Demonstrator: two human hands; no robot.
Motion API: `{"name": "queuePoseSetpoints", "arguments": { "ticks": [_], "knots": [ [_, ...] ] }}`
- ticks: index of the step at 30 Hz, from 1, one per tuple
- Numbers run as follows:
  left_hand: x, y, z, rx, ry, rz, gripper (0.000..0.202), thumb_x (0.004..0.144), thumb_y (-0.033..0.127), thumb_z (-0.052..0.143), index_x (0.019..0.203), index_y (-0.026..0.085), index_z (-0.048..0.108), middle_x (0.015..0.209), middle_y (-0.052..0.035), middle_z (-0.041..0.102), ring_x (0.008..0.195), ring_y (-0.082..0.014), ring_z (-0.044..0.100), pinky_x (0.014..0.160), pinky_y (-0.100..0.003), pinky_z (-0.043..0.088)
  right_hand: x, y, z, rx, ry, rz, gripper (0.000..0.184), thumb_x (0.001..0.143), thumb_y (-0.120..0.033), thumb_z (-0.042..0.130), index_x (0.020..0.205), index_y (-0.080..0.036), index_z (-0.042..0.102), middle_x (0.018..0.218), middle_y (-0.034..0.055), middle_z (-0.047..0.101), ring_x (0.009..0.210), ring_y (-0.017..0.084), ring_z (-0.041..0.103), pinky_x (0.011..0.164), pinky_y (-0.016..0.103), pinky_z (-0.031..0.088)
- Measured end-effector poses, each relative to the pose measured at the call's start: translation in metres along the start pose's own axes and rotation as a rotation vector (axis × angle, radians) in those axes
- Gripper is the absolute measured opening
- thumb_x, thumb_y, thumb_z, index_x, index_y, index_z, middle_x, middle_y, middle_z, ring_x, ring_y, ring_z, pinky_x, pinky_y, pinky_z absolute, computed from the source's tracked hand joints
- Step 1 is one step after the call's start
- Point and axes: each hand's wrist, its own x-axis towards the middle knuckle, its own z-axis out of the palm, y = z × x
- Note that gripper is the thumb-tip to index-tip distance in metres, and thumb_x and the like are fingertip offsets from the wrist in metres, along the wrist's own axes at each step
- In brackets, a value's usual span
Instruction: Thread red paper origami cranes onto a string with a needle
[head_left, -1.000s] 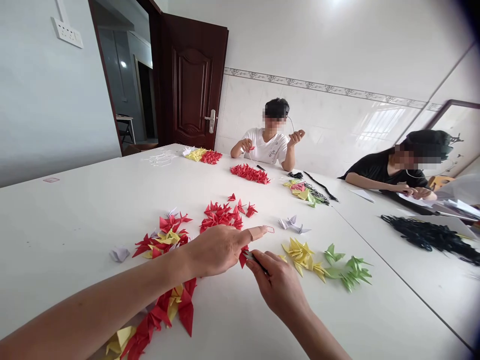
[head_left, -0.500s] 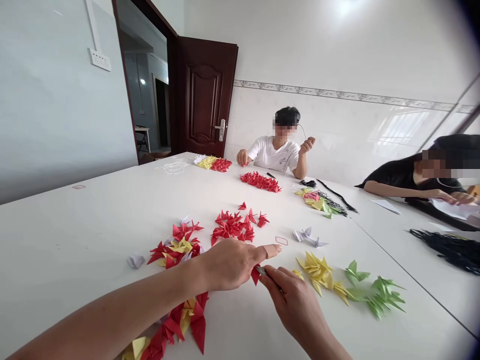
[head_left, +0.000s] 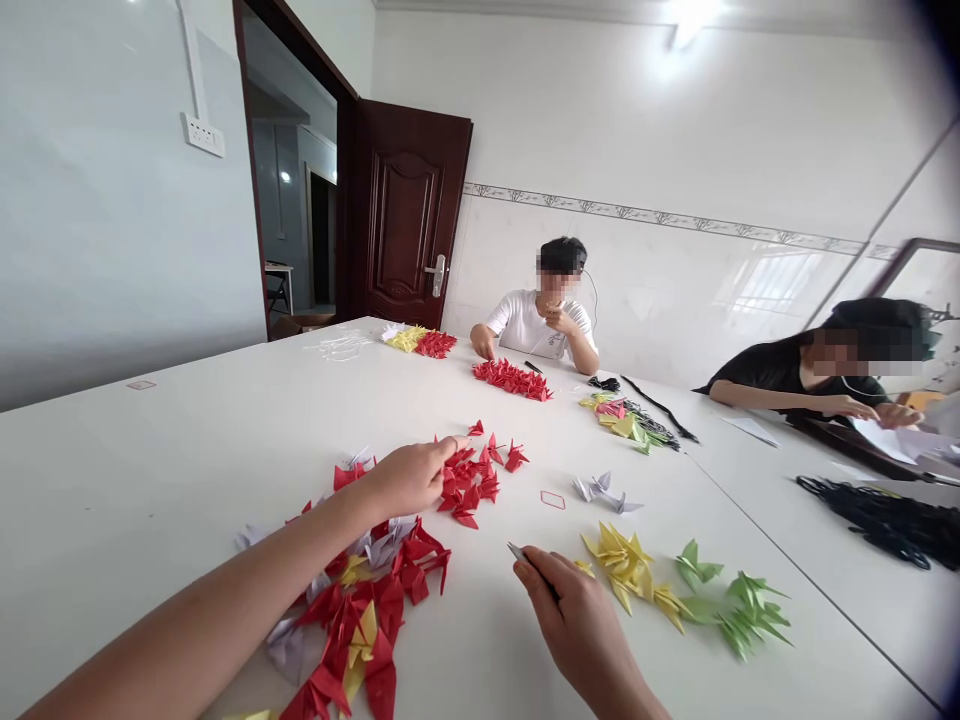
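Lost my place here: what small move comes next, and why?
Probably pick up one of the red paper cranes with your left hand: its fingertips are at them, while your right hand holds a thin pointed tool with no crane on it.

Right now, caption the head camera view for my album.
Left hand reaches red paper cranes; right hand holds a small metal tool.
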Motion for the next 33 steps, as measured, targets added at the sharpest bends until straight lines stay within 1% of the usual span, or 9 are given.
{"name": "queuePoseSetpoints", "arguments": {
  "ticks": [4, 9, 13, 16, 19, 22, 26, 30, 33],
  "knots": [
    [0.007, -0.024, 0.008, -0.081, 0.014, -0.080, 0.050, 0.078, 0.016, 0.041, 0.128, 0.018, 0.036, 0.079, -0.0040, 0.064, 0.068, -0.0168, 0.059, 0.060, -0.023, 0.043, 0.001, 0.004, 0.001, -0.035, -0.058, 0.025, 0.037, 0.087, -0.047, 0.034, 0.076, -0.022, 0.060, 0.064, 0.0022, 0.061, 0.059, 0.018, 0.056, 0.051, 0.024, 0.035],
    [0.006, -0.050, -0.004, -0.097, 0.044, -0.180, 0.042, 0.078, 0.016, 0.040, 0.119, 0.018, 0.049, 0.110, -0.0074, 0.060, 0.088, -0.0158, 0.059, 0.074, -0.022, 0.044, 0.002, 0.008, 0.001, -0.023, -0.144, 0.046, 0.031, 0.085, -0.045, 0.039, 0.080, -0.024, 0.061, 0.070, 0.0023, 0.064, 0.063, 0.019, 0.058, 0.051, 0.024, 0.036],
    [-0.001, -0.072, -0.020, -0.034, -0.045, -0.276, 0.033, 0.070, 0.015, 0.046, 0.098, 0.017, 0.062, 0.088, -0.0063, 0.065, 0.072, -0.0174, 0.061, 0.061, -0.023, 0.044, 0.001, 0.007, 0.001, -0.036, -0.094, 0.057, 0.034, 0.084, -0.046, 0.038, 0.069, -0.023, 0.058, 0.061, 0.0013, 0.061, 0.056, 0.017, 0.054, 0.048, 0.024, 0.033],
    [-0.004, -0.079, -0.023, -0.010, -0.118, -0.281, 0.022, 0.065, 0.016, 0.050, 0.080, 0.019, 0.066, 0.082, -0.0043, 0.066, 0.067, -0.0175, 0.060, 0.055, -0.022, 0.042, 0.001, 0.005, -0.002, -0.029, -0.140, 0.052, 0.034, 0.085, -0.045, 0.037, 0.071, -0.023, 0.058, 0.065, 0.0021, 0.062, 0.059, 0.018, 0.055, 0.049, 0.024, 0.033],
    [-0.004, -0.079, -0.017, 0.016, -0.138, -0.285, 0.021, 0.060, 0.015, 0.053, 0.076, 0.020, 0.066, 0.086, -0.0050, 0.065, 0.068, -0.0181, 0.059, 0.054, -0.022, 0.040, 0.001, 0.005, -0.003, -0.013, -0.175, 0.057, 0.033, 0.086, -0.044, 0.036, 0.076, -0.023, 0.059, 0.069, 0.0026, 0.063, 0.062, 0.019, 0.056, 0.050, 0.024, 0.034],
    [-0.004, -0.080, -0.011, 0.024, -0.150, -0.299, 0.026, 0.056, 0.011, 0.052, 0.075, 0.021, 0.065, 0.081, -0.0041, 0.065, 0.061, -0.0163, 0.057, 0.051, -0.022, 0.038, 0.001, 0.006, 0.000, -0.025, -0.145, 0.067, 0.033, 0.086, -0.044, 0.037, 0.074, -0.022, 0.058, 0.064, 0.0016, 0.061, 0.059, 0.018, 0.054, 0.049, 0.024, 0.032],
    [-0.004, -0.078, -0.011, -0.009, -0.125, -0.266, 0.021, 0.060, 0.012, 0.050, 0.073, 0.019, 0.064, 0.078, -0.0042, 0.065, 0.061, -0.0167, 0.057, 0.054, -0.023, 0.041, 0.002, 0.010, 0.003, -0.036, -0.125, 0.073, 0.033, 0.086, -0.044, 0.036, 0.072, -0.022, 0.056, 0.063, 0.0009, 0.059, 0.058, 0.018, 0.053, 0.049, 0.024, 0.031],
    [0.002, -0.061, -0.020, -0.099, -0.045, -0.173, 0.026, 0.073, 0.022, 0.047, 0.093, 0.018, 0.061, 0.096, -0.0055, 0.063, 0.081, -0.0175, 0.059, 0.072, -0.024, 0.044, 0.003, 0.009, 0.002, -0.058, -0.131, 0.052, 0.033, 0.087, -0.042, 0.035, 0.066, -0.021, 0.051, 0.060, 0.0005, 0.056, 0.056, 0.017, 0.050, 0.049, 0.024, 0.030],
    [0.004, -0.034, -0.020, -0.341, -0.038, -0.069, 0.037, 0.076, 0.025, 0.048, 0.112, 0.017, 0.052, 0.099, -0.0051, 0.062, 0.084, -0.0155, 0.059, 0.075, -0.024, 0.046, 0.003, 0.005, -0.002, -0.046, -0.120, 0.036, 0.031, 0.087, -0.039, 0.037, 0.065, -0.021, 0.050, 0.059, 0.0001, 0.055, 0.055, 0.015, 0.048, 0.049, 0.023, 0.029]
  ]
}}
